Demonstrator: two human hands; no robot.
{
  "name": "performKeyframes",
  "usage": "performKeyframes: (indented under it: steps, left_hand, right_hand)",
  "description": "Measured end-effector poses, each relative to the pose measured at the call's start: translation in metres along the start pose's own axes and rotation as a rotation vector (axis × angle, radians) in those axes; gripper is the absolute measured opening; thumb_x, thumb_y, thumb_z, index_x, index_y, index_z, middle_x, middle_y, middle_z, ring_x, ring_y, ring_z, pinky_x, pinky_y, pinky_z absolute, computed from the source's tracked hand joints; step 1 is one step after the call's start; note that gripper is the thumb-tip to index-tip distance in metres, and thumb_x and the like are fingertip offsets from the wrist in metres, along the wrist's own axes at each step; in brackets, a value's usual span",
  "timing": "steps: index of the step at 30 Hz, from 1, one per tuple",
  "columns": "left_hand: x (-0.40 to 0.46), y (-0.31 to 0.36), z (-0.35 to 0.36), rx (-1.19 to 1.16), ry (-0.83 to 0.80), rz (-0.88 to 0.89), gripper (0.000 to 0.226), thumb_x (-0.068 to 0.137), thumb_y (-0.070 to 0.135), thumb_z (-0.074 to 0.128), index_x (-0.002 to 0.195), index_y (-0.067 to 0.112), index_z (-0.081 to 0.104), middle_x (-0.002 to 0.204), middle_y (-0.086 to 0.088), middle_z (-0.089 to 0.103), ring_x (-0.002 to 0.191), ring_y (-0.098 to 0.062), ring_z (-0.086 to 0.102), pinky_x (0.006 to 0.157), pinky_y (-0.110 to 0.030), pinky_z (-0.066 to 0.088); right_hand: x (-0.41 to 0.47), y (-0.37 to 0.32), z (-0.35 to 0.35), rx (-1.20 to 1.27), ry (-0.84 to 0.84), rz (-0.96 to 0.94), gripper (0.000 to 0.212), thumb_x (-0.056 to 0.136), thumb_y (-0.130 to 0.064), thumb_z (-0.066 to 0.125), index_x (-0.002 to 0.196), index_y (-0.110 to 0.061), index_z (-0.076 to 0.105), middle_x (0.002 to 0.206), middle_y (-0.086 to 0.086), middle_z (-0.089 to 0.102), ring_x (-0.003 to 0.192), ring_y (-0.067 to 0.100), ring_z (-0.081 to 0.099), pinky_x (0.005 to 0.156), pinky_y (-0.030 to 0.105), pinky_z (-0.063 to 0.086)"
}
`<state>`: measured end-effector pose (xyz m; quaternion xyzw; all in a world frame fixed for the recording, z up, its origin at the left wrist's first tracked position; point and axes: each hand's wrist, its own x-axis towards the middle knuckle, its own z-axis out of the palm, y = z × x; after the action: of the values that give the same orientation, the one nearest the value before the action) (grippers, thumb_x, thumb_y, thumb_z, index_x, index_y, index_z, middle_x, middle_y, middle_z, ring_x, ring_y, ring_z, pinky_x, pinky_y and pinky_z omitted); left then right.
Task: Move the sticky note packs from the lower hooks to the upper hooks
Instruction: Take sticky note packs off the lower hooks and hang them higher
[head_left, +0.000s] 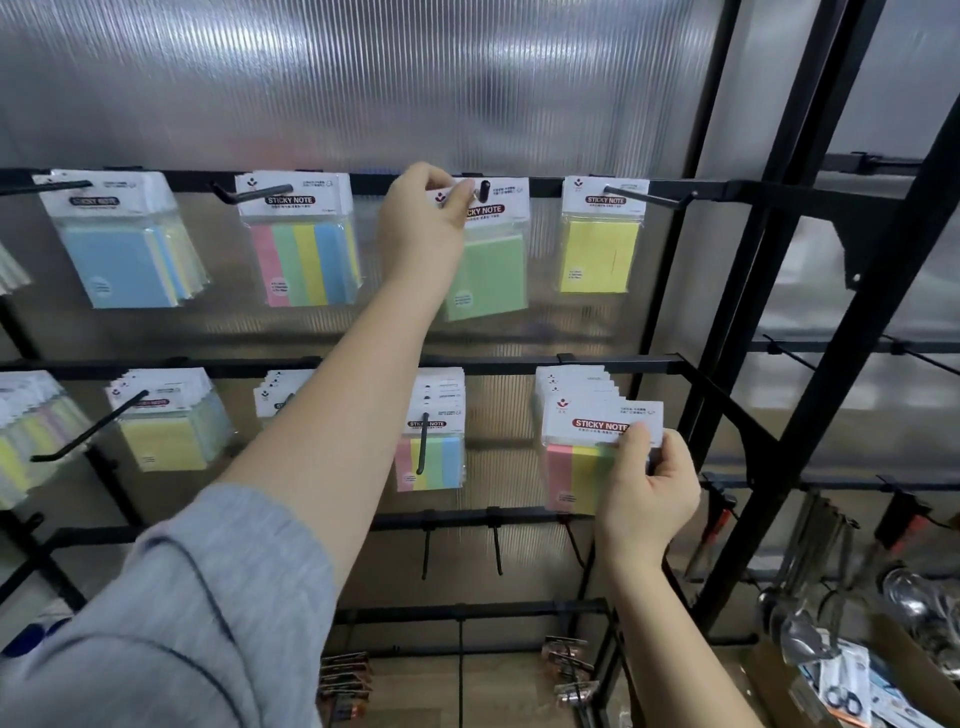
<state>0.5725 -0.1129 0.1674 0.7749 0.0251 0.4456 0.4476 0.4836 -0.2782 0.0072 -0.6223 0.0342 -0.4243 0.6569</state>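
Green pack (488, 265) hangs on an upper hook (484, 189), header pinched by the left hand (423, 218). Lower right, a striped pink-yellow-green pack (576, 467) fronts its stack, gripped at its right edge by the right hand (649, 493).

green pack (488, 275), black hooks (262, 191)

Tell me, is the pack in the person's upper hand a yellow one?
No, the left hand pinches the header card of a green pack at an upper hook; the yellow pack hangs untouched beside it.
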Motion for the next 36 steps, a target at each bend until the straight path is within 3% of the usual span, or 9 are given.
performKeyframes:
  steps: [5,9,13,18,22,25,27,30,36]
  left_hand:
    - [0.018,0.0,0.008,0.191,-0.049,-0.075,0.018,0.09,0.035,0.062,0.087,0.022,0.05,0.096,0.008,0.056,0.087,-0.009,0.047,0.066,-0.021,0.03]
    - [0.021,0.003,0.012,0.273,-0.035,-0.107,0.019,0.09,0.033,0.061,0.103,0.02,0.055,0.115,0.002,0.06,0.097,-0.013,0.051,0.067,-0.022,0.03]
    - [0.012,-0.001,0.005,0.274,0.015,-0.072,0.033,0.089,0.033,0.059,0.116,0.018,0.05,0.114,-0.001,0.057,0.101,-0.02,0.053,0.071,-0.027,0.037]
    - [-0.01,0.002,-0.026,0.277,-0.038,-0.093,0.006,0.089,0.025,0.052,0.09,0.022,0.057,0.092,0.006,0.061,0.09,-0.017,0.059,0.074,-0.027,0.045]
    - [-0.034,-0.008,-0.065,0.193,-0.175,-0.17,0.014,0.087,0.023,0.054,0.075,0.025,0.06,0.083,0.001,0.067,0.085,-0.02,0.062,0.078,-0.028,0.048]
    - [-0.059,-0.035,-0.093,0.13,-0.164,-0.244,0.017,0.087,0.021,0.057,0.072,0.024,0.062,0.08,-0.003,0.069,0.082,-0.024,0.064,0.083,-0.033,0.049]
    - [-0.073,-0.064,-0.112,0.174,-0.15,-0.323,0.018,0.087,0.02,0.057,0.071,0.025,0.061,0.078,0.002,0.068,0.082,-0.021,0.063,0.08,-0.032,0.048]
    - [-0.085,-0.117,-0.141,0.278,-0.13,-0.471,0.012,0.086,0.021,0.054,0.08,0.021,0.064,0.088,-0.002,0.069,0.09,-0.021,0.063,0.079,-0.031,0.048]
    - [-0.084,-0.18,-0.193,0.448,-0.281,-0.582,0.019,0.086,0.017,0.049,0.077,0.019,0.065,0.092,-0.004,0.067,0.088,-0.024,0.058,0.07,-0.027,0.04]
  right_hand:
    - [0.004,0.003,-0.001,0.033,-0.05,0.01,0.04,0.094,-0.011,0.05,0.057,-0.019,0.037,0.054,-0.009,0.036,0.046,-0.003,0.037,0.046,0.009,0.029]
    - [0.011,0.003,-0.002,0.039,-0.114,0.032,0.041,0.096,-0.005,0.049,0.058,-0.02,0.041,0.048,-0.014,0.046,0.047,-0.003,0.04,0.047,0.009,0.031]
    - [0.017,0.002,-0.003,0.05,-0.141,0.048,0.035,0.092,-0.018,0.05,0.058,-0.013,0.041,0.05,-0.013,0.044,0.048,0.0,0.036,0.047,0.012,0.029]
    - [0.013,-0.001,0.004,0.079,-0.165,0.111,0.041,0.086,-0.028,0.046,0.063,0.004,0.032,0.06,0.004,0.033,0.052,0.004,0.027,0.048,0.018,0.023]
    - [0.008,-0.008,0.014,0.099,-0.243,0.12,0.044,0.094,-0.027,0.049,0.064,0.0,0.032,0.061,0.003,0.033,0.056,0.007,0.028,0.055,0.029,0.025]
    - [0.003,-0.021,0.028,0.127,-0.283,0.133,0.042,0.096,-0.025,0.053,0.07,0.006,0.044,0.063,0.012,0.041,0.06,0.013,0.035,0.058,0.03,0.031]
    - [-0.003,-0.034,0.039,0.143,-0.323,0.121,0.029,0.093,-0.022,0.06,0.074,-0.001,0.058,0.066,0.014,0.053,0.063,0.012,0.045,0.059,0.028,0.04]
    - [-0.018,-0.055,0.06,0.156,-0.369,0.084,0.017,0.086,-0.019,0.069,0.072,-0.026,0.063,0.069,-0.003,0.062,0.065,0.006,0.052,0.06,0.02,0.045]
    - [-0.051,-0.1,0.118,0.194,-0.391,0.036,0.02,0.088,-0.024,0.067,0.072,-0.025,0.055,0.063,-0.016,0.053,0.057,-0.002,0.042,0.059,0.018,0.037]
